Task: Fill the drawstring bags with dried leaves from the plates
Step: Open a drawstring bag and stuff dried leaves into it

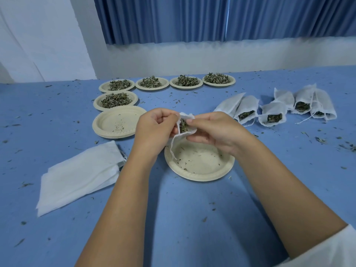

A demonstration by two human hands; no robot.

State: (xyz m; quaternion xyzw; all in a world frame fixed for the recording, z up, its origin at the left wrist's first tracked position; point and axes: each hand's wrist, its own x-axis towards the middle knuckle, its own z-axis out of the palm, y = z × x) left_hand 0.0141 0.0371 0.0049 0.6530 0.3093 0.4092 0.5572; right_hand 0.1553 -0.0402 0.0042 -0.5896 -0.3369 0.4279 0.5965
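Left hand [154, 126] and right hand [215, 130] pinch one drawstring bag [185, 126] above one near-empty plate [192, 177]; five heaped plates [96, 105] lie at eleven o'clock.

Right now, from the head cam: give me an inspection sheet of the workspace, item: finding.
Surface: blue table, littered throughout.
Job's things: five plates heaped with dried leaves at the far side; stack of emptied plates nearer; one near-empty plate in front; pile of empty bags at left; filled bags lying at right.
Clutter: loose leaf crumbs scattered across the table.
Hands: left hand and right hand both pinch the mouth of a drawstring bag holding leaves, above the near-empty plate; its string dangles.
Cables: nothing seen.
Surroundings: blue curtain and white wall behind; white sleeve at bottom right.
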